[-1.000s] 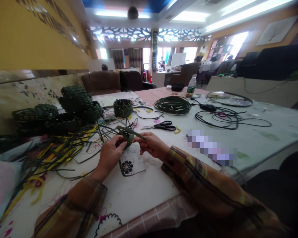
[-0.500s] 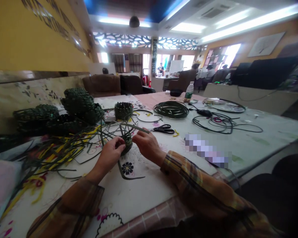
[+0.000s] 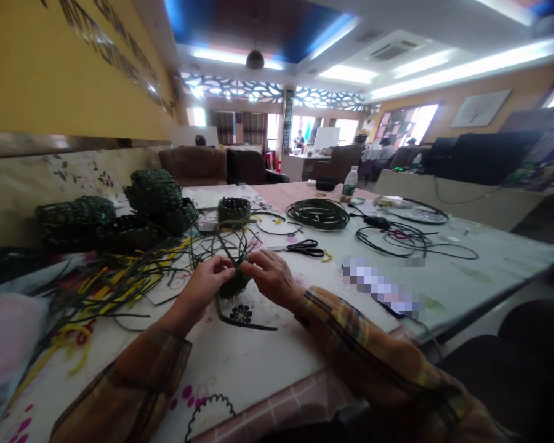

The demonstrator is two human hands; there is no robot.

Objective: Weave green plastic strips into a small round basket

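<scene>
A small dark green woven basket (image 3: 235, 284), with long loose strips (image 3: 226, 243) sticking up from its rim, sits on the table in front of me. My left hand (image 3: 207, 284) pinches its left side between thumb and curled fingers. From the right, my right hand (image 3: 273, 277) reaches to the rim, fingertips pressed together on a green strip; the exact grip is partly hidden. One loose strip end (image 3: 249, 326) runs out from the basket over the printed flower on the cloth.
Black-handled scissors (image 3: 307, 248) lie beyond my right hand, near a coil of green strip (image 3: 318, 213). Finished baskets (image 3: 154, 197) stack at the left, behind tangled green and yellow strips (image 3: 120, 277). A bottle (image 3: 349, 184), black cable (image 3: 392, 237) and blurred-out object (image 3: 381, 289) are on the right.
My right hand has come closer to my left at the basket rim. The strip that lay over my right fingers no longer shows there. The view has tilted up slightly.
</scene>
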